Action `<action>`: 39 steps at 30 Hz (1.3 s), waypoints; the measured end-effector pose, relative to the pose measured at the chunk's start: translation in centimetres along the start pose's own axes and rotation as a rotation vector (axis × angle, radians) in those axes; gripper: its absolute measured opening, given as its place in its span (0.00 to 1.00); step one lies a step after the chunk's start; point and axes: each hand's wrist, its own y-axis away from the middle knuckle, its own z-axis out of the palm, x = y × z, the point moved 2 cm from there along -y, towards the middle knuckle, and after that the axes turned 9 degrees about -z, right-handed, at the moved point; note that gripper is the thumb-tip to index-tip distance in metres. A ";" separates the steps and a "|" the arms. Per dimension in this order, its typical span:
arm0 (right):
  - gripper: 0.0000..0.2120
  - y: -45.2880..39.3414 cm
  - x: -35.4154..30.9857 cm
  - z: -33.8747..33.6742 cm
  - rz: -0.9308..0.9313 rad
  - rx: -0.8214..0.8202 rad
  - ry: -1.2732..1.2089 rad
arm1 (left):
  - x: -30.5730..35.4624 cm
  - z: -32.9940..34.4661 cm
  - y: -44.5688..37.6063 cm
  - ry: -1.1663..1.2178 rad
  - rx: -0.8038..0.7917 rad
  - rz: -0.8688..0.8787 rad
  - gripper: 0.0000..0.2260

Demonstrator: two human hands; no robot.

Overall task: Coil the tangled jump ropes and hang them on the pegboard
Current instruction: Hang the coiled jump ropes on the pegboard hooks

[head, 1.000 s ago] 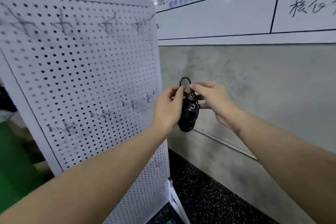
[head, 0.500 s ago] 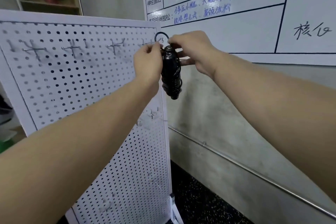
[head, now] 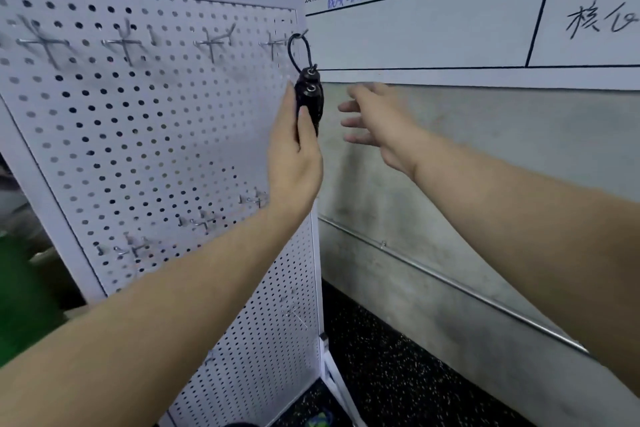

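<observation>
A coiled black jump rope (head: 310,97) hangs by its cord loop from the rightmost top hook (head: 300,34) of the white pegboard (head: 138,135). My left hand (head: 294,152) is under and beside the bundle, its thumb and fingers still pinching the rope's handles. Right of the rope, my right hand (head: 374,118) is blurred, with fingers spread, and touches nothing.
Several bare metal hooks (head: 214,42) line the pegboard's top row, and more hooks (head: 201,222) sit lower down. A whiteboard (head: 450,17) with writing hangs on the grey wall (head: 485,184) to the right. Dark speckled floor (head: 398,381) lies below.
The rope's loop has gone over the top right hook. My right hand has let go and drawn away to the right, while my left hand has slid down the bundle.
</observation>
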 end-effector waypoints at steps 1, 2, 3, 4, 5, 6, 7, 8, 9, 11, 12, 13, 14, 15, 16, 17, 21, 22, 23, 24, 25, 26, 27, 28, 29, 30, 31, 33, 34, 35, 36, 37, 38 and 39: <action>0.04 1.0 1.1 -0.5 0.022 0.011 0.007 | -0.9 -0.1 1.6 -0.019 -0.014 0.050 0.21; 0.04 2.0 2.3 -1.0 0.046 0.021 0.015 | -1.8 -0.2 3.2 -0.037 -0.039 0.082 0.21; 0.05 3.1 3.5 -1.5 0.073 0.025 0.032 | -2.8 -0.2 4.8 -0.056 -0.064 0.107 0.21; 0.05 4.2 4.8 -2.1 0.104 0.023 0.058 | -3.8 -0.2 6.3 -0.076 -0.079 0.125 0.21; 0.04 5.4 6.3 -2.6 0.141 0.019 0.081 | -4.8 0.0 8.0 -0.098 -0.100 0.125 0.20; 0.04 6.6 7.9 -3.1 0.183 0.016 0.091 | -5.8 0.1 9.4 -0.113 -0.138 0.092 0.20; 0.04 7.9 9.7 -3.6 0.226 0.012 0.095 | -7.1 0.5 10.7 -0.120 -0.197 0.031 0.20; 0.04 9.2 11.5 -4.1 0.268 0.002 0.101 | -8.7 0.9 11.9 -0.125 -0.269 -0.040 0.19; 0.05 10.7 13.5 -4.6 0.315 -0.015 0.110 | -10.3 1.4 13.3 -0.144 -0.351 -0.114 0.18; 0.06 13.2 17.7 -5.3 0.417 -0.069 0.141 | -14.0 2.7 16.0 -0.224 -0.506 -0.261 0.17; 0.08 14.5 20.1 -5.7 0.477 -0.092 0.155 | -16.1 3.3 17.6 -0.275 -0.578 -0.329 0.16; 0.09 15.6 22.4 -6.1 0.536 -0.110 0.170 | -18.0 3.9 19.0 -0.324 -0.642 -0.390 0.13; 0.11 16.8 24.5 -6.5 0.592 -0.128 0.181 | -20.1 4.4 20.4 -0.371 -0.696 -0.451 0.10; 0.12 17.9 26.8 -6.9 0.643 -0.148 0.187 | -22.2 4.8 21.8 -0.416 -0.744 -0.519 0.08; 0.12 18.9 29.1 -7.3 0.685 -0.168 0.193 | -24.3 5.1 23.2 -0.461 -0.782 -0.584 0.07; 0.11 19.9 31.5 -7.8 0.716 -0.189 0.209 | -26.4 5.3 24.5 -0.505 -0.814 -0.643 0.06; 0.08 24.3 42.0 -9.0 0.866 -0.229 0.272 | -34.9 5.4 30.4 -0.624 -0.978 -0.864 0.08; 0.09 25.6 44.5 -9.3 0.916 -0.232 0.287 | -36.7 5.6 32.0 -0.649 -1.041 -0.926 0.11; 0.10 26.8 46.7 -9.6 0.967 -0.236 0.296 | -38.4 5.9 33.6 -0.673 -1.100 -0.975 0.14; 0.11 28.1 48.7 -10.1 1.018 -0.241 0.299 | -39.9 6.2 35.2 -0.687 -1.147 -1.009 0.16; 0.11 29.3 50.4 -10.6 1.061 -0.248 0.305 | -41.1 6.6 36.6 -0.683 -1.183 -1.038 0.19; 0.12 30.3 51.9 -11.3 1.098 -0.253 0.312 | -42.1 7.0 37.9 -0.659 -1.215 -1.071 0.21; 0.11 31.2 53.1 -12.0 1.129 -0.255 0.321 | -43.0 7.4 39.1 -0.632 -1.255 -1.113 0.24; 0.11 32.0 54.1 -12.7 1.159 -0.255 0.328 | -43.6 7.8 40.1 -0.615 -1.316 -1.149 0.28; 0.10 32.6 54.9 -13.4 1.185 -0.261 0.339 | -44.1 8.2 41.0 -0.622 -1.389 -1.172 0.33; 0.10 33.1 55.5 -14.1 1.204 -0.276 0.354 | -44.6 8.5 41.6 -0.646 -1.459 -1.183 0.36; 0.10 33.5 56.0 -14.7 1.216 -0.295 0.366 | -44.9 8.8 42.1 -0.674 -1.510 -1.182 0.36; 0.10 34.1 56.5 -15.5 1.237 -0.311 0.374 | -45.5 9.3 42.7 -0.717 -1.526 -1.149 0.32; 0.09 34.3 56.6 -15.8 1.244 -0.298 0.370 | -45.5 9.4 42.7 -0.727 -1.499 -1.132 0.29; 0.09 34.5 56.6 -16.0 1.246 -0.273 0.362 | -45.3 9.4 42.4 -0.722 -1.459 -1.134 0.26; 0.09 34.4 56.4 -16.2 1.245 -0.243 0.356 | -45.0 9.3 41.8 -0.702 -1.412 -1.152 0.25; 0.10 34.4 56.2 -16.3 1.243 -0.215 0.355 | -44.6 9.2 41.2 -0.670 -1.364 -1.176 0.23; 0.10 34.1 55.8 -16.4 1.244 -0.189 0.353 | -44.2 9.2 40.3 -0.639 -1.322 -1.196 0.23; 0.12 33.8 55.2 -16.3 1.244 -0.165 0.345 | -43.5 9.2 39.3 -0.619 -1.282 -1.198 0.22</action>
